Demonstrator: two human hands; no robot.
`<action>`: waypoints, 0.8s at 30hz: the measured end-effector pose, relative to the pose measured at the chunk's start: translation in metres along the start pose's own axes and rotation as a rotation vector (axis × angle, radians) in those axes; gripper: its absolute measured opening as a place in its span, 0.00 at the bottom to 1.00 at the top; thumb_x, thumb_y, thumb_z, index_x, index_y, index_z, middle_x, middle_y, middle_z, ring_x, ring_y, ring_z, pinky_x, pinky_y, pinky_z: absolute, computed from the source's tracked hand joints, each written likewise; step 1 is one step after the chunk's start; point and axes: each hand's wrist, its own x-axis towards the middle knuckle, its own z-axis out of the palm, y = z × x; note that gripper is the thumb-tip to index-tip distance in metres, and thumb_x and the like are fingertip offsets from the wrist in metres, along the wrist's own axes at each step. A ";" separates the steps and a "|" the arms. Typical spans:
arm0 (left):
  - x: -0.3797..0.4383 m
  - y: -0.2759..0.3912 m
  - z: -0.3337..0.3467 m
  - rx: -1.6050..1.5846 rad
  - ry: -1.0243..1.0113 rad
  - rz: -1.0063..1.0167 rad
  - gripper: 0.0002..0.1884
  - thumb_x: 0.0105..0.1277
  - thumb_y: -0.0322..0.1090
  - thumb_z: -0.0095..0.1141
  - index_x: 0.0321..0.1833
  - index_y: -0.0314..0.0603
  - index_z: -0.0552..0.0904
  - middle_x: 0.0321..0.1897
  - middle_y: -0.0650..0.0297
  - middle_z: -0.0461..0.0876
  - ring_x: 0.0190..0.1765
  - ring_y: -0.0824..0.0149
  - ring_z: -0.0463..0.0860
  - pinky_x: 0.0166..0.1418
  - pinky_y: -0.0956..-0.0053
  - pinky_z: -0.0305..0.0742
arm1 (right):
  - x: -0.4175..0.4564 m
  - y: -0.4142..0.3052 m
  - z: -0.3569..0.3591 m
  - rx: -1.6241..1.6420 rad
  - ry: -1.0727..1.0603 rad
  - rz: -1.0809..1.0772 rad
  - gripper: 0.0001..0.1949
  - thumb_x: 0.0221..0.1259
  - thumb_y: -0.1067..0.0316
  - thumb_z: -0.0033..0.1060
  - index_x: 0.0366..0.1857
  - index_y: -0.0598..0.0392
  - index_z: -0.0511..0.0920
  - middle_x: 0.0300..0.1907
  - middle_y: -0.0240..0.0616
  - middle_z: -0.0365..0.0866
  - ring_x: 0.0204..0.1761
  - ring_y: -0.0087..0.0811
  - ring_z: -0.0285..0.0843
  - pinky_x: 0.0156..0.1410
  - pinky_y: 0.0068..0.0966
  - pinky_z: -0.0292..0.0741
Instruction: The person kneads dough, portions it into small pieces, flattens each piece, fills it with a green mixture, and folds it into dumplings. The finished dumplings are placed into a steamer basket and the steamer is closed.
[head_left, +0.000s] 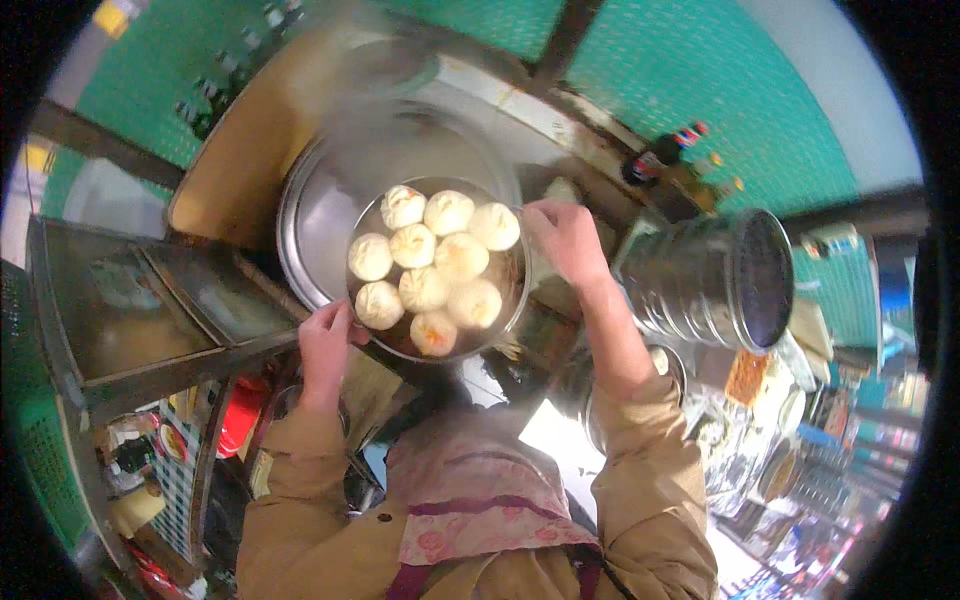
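Observation:
A round metal steamer tray (513, 319) holds several pleated steamed buns (422, 289); two of them show orange filling or stain. My left hand (328, 328) grips the tray's rim at its lower left. On the opposite side, at the upper right, my right hand (568, 234) has hold of the rim. Behind and partly under the tray is a wide steel steamer pot (296, 225), its far side blurred by rising steam. The tray overlaps the pot's near edge; whether the two touch cannot be told. My fingertips are partly hidden at the rim.
To the right stands a stack of metal steamer tiers (682, 277). A dark bottle (660, 156) and small jars sit on the ledge beyond. A glass-paned case (150, 300) borders the left, and a tan board (240, 150) leans behind the pot. Food containers crowd the far right.

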 end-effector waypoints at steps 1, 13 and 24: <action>-0.014 0.008 -0.001 -0.017 -0.028 0.037 0.14 0.74 0.31 0.57 0.51 0.22 0.85 0.32 0.59 0.87 0.28 0.69 0.85 0.33 0.74 0.79 | -0.027 -0.019 -0.027 0.031 0.028 0.055 0.16 0.68 0.58 0.62 0.38 0.66 0.85 0.23 0.37 0.80 0.28 0.22 0.75 0.37 0.26 0.74; -0.281 0.078 0.138 0.020 -0.751 0.219 0.10 0.73 0.28 0.54 0.45 0.26 0.85 0.29 0.61 0.84 0.27 0.71 0.81 0.31 0.76 0.74 | -0.459 -0.030 -0.245 0.421 0.730 0.614 0.11 0.65 0.65 0.62 0.39 0.64 0.86 0.30 0.36 0.87 0.30 0.24 0.79 0.36 0.25 0.76; -0.483 0.015 0.246 0.119 -1.297 0.060 0.20 0.71 0.24 0.55 0.64 0.19 0.75 0.40 0.52 0.84 0.34 0.65 0.84 0.37 0.72 0.79 | -0.747 -0.028 -0.317 0.244 1.136 0.815 0.13 0.68 0.62 0.63 0.40 0.64 0.87 0.28 0.28 0.84 0.27 0.18 0.74 0.34 0.20 0.71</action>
